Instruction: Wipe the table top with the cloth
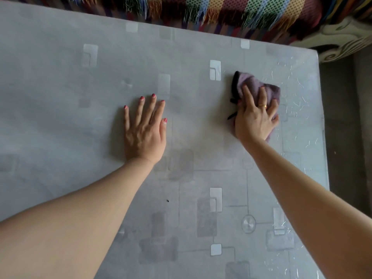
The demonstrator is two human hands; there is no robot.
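A grey table top with a pattern of pale squares and lines fills most of the view. A purple cloth with a black edge lies bunched on it toward the far right. My right hand presses down on the cloth, fingers curled over it, a gold ring on one finger. My left hand rests flat on the table near the middle, fingers spread and holding nothing.
A colourful fringed blanket hangs along the table's far edge. The table's right edge drops to a dark floor. A patterned white object sits beyond the far right corner. A small dark speck lies near me.
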